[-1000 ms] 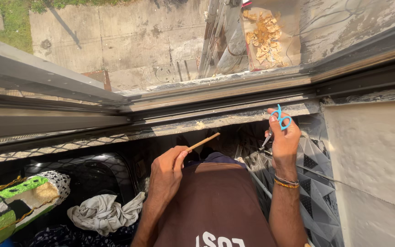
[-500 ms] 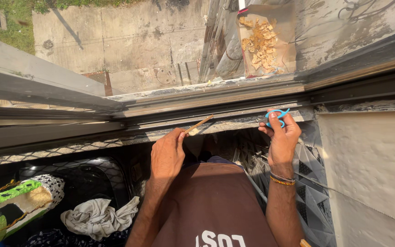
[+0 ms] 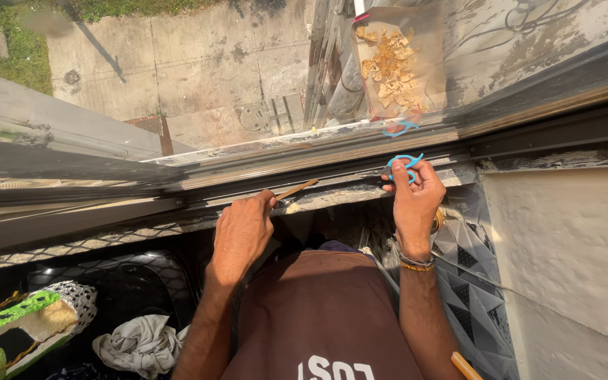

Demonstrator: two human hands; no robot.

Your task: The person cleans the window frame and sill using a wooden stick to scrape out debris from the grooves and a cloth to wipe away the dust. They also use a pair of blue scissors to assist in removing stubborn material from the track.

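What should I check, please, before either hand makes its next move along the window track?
1. Left hand has a firm hold on the wooden stick: ok.
2. Stick tip meets the window track: cannot tell, the tip is too small to see.
3. Right hand holds the blue-handled scissors at the track: ok.
4. Scissor blades closed: cannot tell, hidden.
5. Hands apart, not crossing: ok.
6. Track free of grime: not ok, pale crust shows between the hands.
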